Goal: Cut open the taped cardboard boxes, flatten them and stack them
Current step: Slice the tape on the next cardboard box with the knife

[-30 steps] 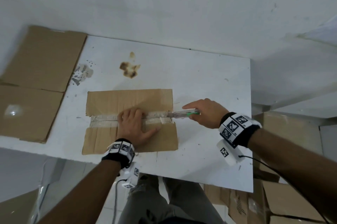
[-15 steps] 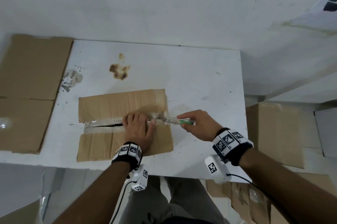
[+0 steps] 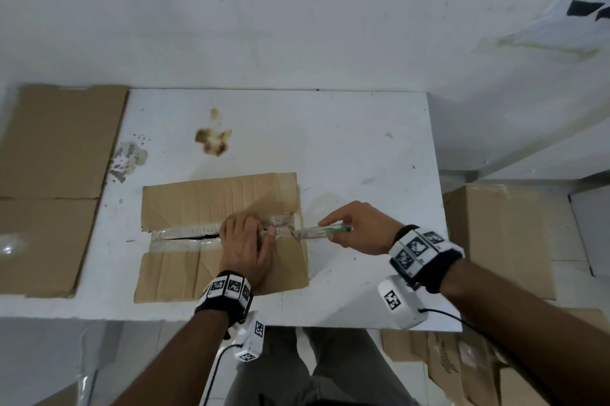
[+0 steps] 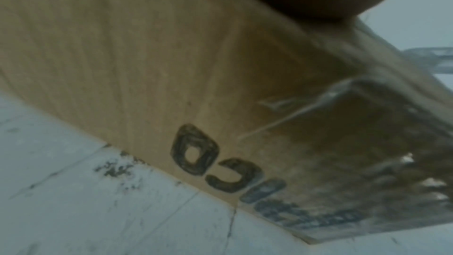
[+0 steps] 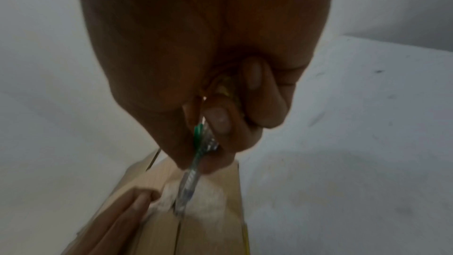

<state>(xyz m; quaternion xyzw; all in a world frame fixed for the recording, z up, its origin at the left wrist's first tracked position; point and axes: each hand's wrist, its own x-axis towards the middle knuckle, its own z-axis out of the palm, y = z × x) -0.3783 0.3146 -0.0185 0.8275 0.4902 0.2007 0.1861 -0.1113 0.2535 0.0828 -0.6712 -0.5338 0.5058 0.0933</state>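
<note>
A brown cardboard box point(image 3: 204, 197) lies on the white table point(image 3: 346, 148). Clear tape point(image 3: 185, 234) runs along its middle seam, which gapes dark on the left part. My left hand point(image 3: 246, 240) presses flat on the box top, fingers over the seam. My right hand point(image 3: 356, 227) grips a clear and green utility knife point(image 3: 323, 230), its tip at the seam's right end. In the right wrist view the knife point(image 5: 193, 162) points down into the tape beside my left fingers point(image 5: 117, 220). The left wrist view shows the box point(image 4: 220, 84) side with black lettering.
Flattened cardboard sheets point(image 3: 49, 174) lie at the table's left end. Several closed boxes point(image 3: 501, 234) stand on the floor to the right. A brown stain point(image 3: 213, 141) marks the table behind the box. A white wall rises behind the table.
My left hand has slid a little to the right along the seam, closer to the knife. A dark split now shows in the seam's left part. The knife stays at the right end.
</note>
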